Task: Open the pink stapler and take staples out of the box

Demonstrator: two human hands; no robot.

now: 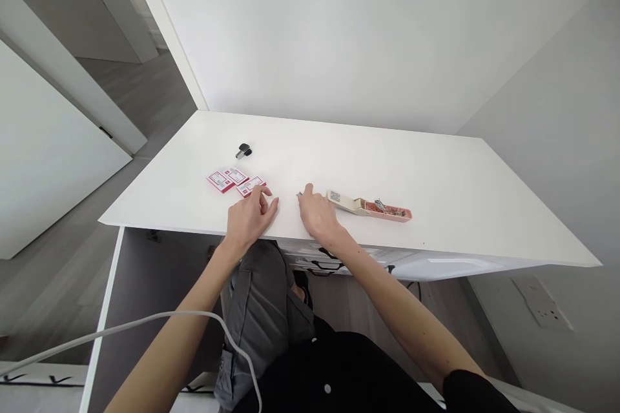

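My left hand (pixel 250 214) rests near the front edge of the white table (pixel 436 181), fingers slightly apart, its fingertips touching the nearest of three small red-and-white boxes (pixel 250 186). The other two boxes (pixel 227 179) lie just left of it. My right hand (pixel 317 214) rests beside it, fingers curled, pinching a small grey metal piece (pixel 299 194) at the fingertips. An opened cream-and-pink stapler (pixel 369 206) lies flat just right of my right hand, with small metal bits in its tray.
A small black-and-silver clip (pixel 243 151) lies farther back on the left. White walls stand behind and to the right of the table. A white cable (pixel 145 322) crosses my lap. A wall socket (pixel 545 310) sits low on the right.
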